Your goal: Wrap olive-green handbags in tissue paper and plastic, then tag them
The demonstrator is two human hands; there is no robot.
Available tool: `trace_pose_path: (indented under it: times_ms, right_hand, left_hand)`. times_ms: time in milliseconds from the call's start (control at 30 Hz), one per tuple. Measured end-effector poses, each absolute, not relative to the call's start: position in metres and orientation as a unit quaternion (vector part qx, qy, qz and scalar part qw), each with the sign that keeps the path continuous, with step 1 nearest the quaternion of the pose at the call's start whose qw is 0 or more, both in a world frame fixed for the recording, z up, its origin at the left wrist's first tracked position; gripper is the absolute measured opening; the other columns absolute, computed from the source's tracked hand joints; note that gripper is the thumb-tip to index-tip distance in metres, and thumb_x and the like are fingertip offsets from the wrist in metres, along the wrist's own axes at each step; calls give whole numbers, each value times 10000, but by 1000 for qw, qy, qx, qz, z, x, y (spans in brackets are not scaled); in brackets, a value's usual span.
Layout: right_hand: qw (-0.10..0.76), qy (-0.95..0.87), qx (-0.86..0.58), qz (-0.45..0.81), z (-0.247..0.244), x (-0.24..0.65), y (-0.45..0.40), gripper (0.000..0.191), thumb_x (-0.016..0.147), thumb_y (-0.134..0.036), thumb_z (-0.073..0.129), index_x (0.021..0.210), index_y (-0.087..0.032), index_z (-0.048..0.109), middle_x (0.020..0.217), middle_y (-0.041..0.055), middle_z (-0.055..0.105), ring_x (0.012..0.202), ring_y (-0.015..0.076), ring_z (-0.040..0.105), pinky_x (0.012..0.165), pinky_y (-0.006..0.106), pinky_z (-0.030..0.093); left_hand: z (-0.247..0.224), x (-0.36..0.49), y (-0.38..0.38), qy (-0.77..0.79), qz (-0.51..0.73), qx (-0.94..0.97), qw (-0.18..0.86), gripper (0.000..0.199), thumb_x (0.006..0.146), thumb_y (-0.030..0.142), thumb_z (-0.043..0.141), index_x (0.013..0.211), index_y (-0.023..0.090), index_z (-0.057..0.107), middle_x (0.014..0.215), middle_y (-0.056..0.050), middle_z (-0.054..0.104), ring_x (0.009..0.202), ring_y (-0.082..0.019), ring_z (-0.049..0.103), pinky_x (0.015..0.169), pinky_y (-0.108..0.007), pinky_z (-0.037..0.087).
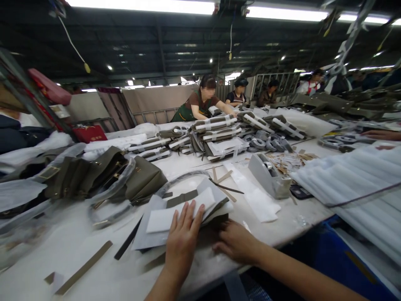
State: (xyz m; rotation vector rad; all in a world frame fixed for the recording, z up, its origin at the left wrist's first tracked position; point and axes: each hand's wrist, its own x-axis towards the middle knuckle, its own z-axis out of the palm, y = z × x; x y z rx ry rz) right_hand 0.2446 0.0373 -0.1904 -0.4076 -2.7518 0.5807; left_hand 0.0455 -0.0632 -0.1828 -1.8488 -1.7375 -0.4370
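Observation:
My left hand (184,238) lies flat, fingers spread, on a white foam sheet (158,220). Beneath that are a grey sheet (138,239) and a folded olive-green piece, perhaps a bag (181,198), whose full shape is covered. A dark thin strap (227,187) sticks out on its far side, next to a plastic-wrapped handle (184,174). My right hand (234,241) is curled low at the right edge of this stack, close to the tabletop. Its fingertips are partly hidden, and I cannot make out what is in them.
Olive handbags (94,171) with wrapped handles crowd the left. Padded bag pieces (216,129) are piled at the back, where a co-worker (202,100) leans over. A grey tape dispenser (269,175) stands right of centre. White foam sheets (351,171) hang over the right edge.

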Motion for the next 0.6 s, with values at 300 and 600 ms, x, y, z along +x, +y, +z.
trace_pose_path:
  times_ms: [300, 600]
  right_hand:
    - [318, -938, -79, 112, -134, 252, 43, 360, 970, -253, 547, 1323, -255, 617, 1213, 82, 714, 1135, 234, 656, 1003, 408, 517]
    - [323, -946, 17, -17, -145, 251, 52, 374, 960, -165, 557, 1331, -126, 586, 1253, 121, 691, 1231, 248, 600, 1037, 419, 522]
  left_hand:
    - [-187, 57, -61, -631, -153, -699, 300, 545, 990, 138, 381, 1516, 270, 324, 1526, -64, 440, 1386, -282, 447, 1074, -509, 464]
    - [-195, 63, -91, -635, -202, -674, 318, 455, 1041, 317, 268, 1478, 347, 391, 1479, -25, 518, 1357, -241, 486, 1120, -466, 392]
